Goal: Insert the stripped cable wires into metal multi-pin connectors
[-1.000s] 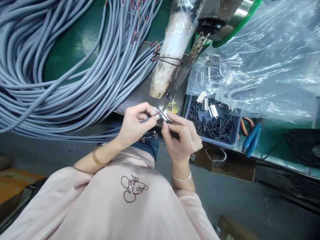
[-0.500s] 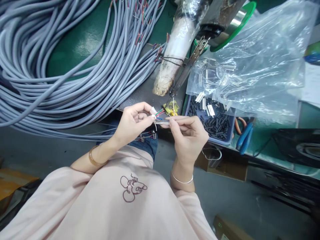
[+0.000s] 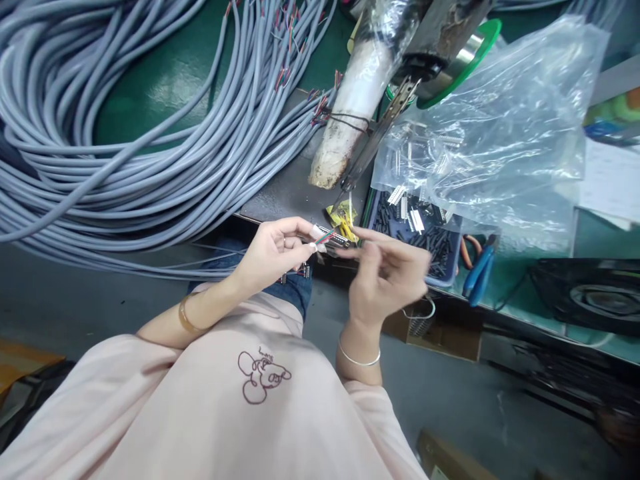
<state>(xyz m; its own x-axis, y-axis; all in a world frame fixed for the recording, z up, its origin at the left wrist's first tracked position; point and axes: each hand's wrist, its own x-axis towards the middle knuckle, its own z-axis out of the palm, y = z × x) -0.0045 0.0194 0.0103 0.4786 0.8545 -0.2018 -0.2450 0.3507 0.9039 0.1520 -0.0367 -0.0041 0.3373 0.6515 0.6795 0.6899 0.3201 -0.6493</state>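
Note:
My left hand (image 3: 280, 253) is closed, pinching thin coloured wires (image 3: 325, 238), green and red among them, between thumb and fingertips. Just beyond those fingertips is a narrow connector (image 3: 336, 237) with a row of contacts, tilted down to the right. My right hand (image 3: 387, 270) is smeared by motion at its right end. Its thumb stands off from the connector and its fingers are apart; one fingertip lies by the connector's lower right end. Above them a soldering iron (image 3: 345, 192) points down from its metal holder, over a yellow piece (image 3: 345, 215) on the bench edge.
Grey cables (image 3: 165, 200) with stripped ends fill the left. A blue bin (image 3: 453, 270) holds black tubes and metal connectors, partly under a plastic bag (image 3: 515, 140). Blue-handled pliers (image 3: 479, 277), a solder spool (image 3: 480, 53) and a wrapped white bar (image 3: 345, 107) surround the work.
My right thumb has come off the connector, and the right hand has shifted a little right. The connector now tilts down to the right; the left hand keeps its pinch. The view has shifted slightly.

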